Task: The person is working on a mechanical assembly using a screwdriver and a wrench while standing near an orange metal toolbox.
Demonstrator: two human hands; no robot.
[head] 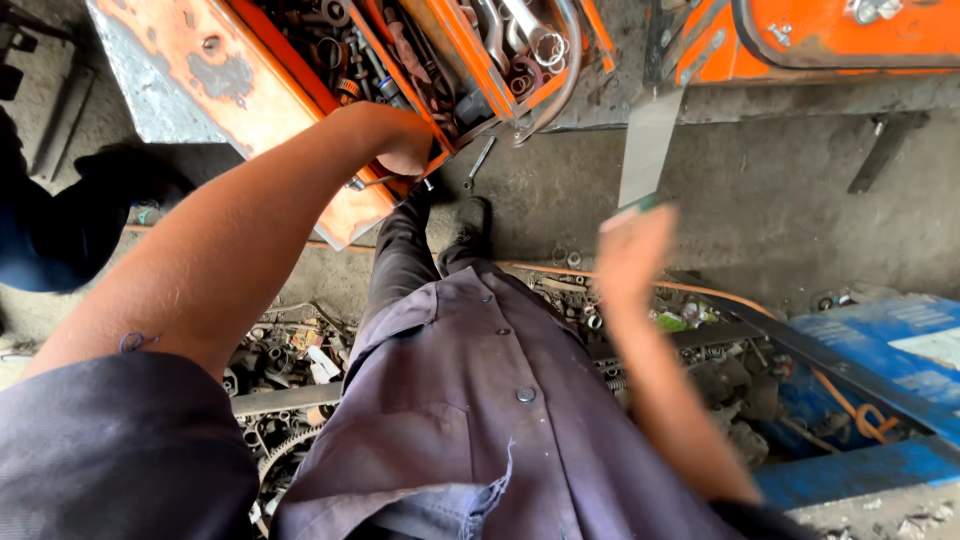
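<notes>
My left hand (400, 140): clenched, knuckles in the orange toolbox (270, 90) — wrenches (520, 40) just beyond.
My right hand (632, 250): blurred (grip unclear) — flat metal strip (648, 140) at fingertips.

Scattered metal parts (290, 360) litter the floor beside a blue panel (880, 350).

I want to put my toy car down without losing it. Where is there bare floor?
Bare concrete floor lies between the orange toolbox and the blue panel. The toolbox is crammed with wrenches, and scrap parts crowd the ground beside the person's legs.
</notes>
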